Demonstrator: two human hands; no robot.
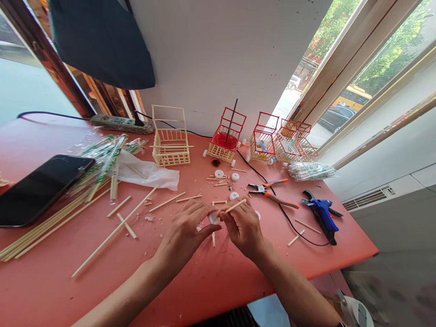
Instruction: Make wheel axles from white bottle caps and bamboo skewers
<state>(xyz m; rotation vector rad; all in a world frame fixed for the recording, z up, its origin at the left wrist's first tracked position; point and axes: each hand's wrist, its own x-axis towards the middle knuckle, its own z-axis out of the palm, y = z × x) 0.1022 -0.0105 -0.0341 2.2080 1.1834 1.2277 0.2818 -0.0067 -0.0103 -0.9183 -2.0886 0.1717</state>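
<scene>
Between thumb and fingers, my left hand (185, 229) grips a small white round cap (214, 218) near the table's middle. My right hand (245, 230) is closed on a short wooden stick (236, 205), which slants up to the right, its lower left end close to the cap. Just beyond my hands lie more white caps, one of them (234, 195) nearest the right fingers. Short cut stick pieces (220, 202) and crumbs are scattered around. Another stick (214, 239) pokes out below the cap.
Pliers (272, 190) and a blue glue gun (323, 215) with a black cord lie right. Several small stick carts, including a plain one (172, 147) and a red-trimmed one (226, 136), stand along the wall. Left are a phone (44, 188), long sticks (57, 218) and a power strip (121, 123).
</scene>
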